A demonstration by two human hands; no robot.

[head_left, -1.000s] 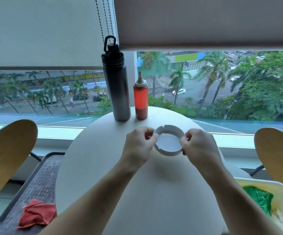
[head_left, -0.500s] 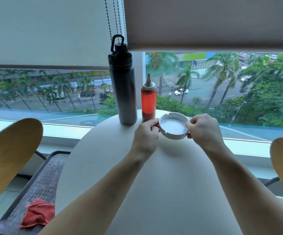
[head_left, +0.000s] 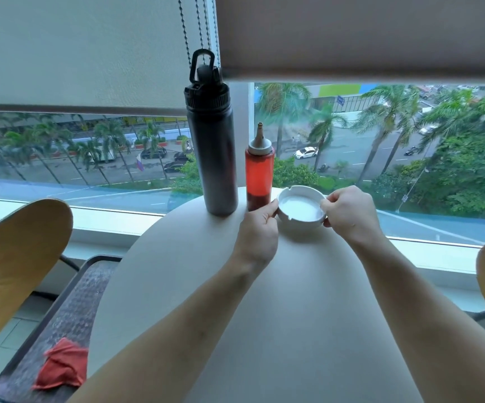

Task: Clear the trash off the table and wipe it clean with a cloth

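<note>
Two hands gripped white ashtray (head_left: 301, 205) at far edge of round beige table (head_left: 279, 315): left hand (head_left: 260, 228) pinched left rim, right hand (head_left: 349, 212) pinched right rim. Red squeeze bottle (head_left: 259, 173) stood just left of ashtray, black flask (head_left: 210, 146) beyond it. Red cloth (head_left: 62, 365) lay on dark bench (head_left: 70, 309), near left. Wooden chair backs flanked table; window faced palm-lined street.

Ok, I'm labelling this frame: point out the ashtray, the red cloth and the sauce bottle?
ashtray (head_left: 301, 205): head view, inner bowl.
red cloth (head_left: 62, 365): head view, middle fold.
sauce bottle (head_left: 259, 173): head view, red body.
</note>
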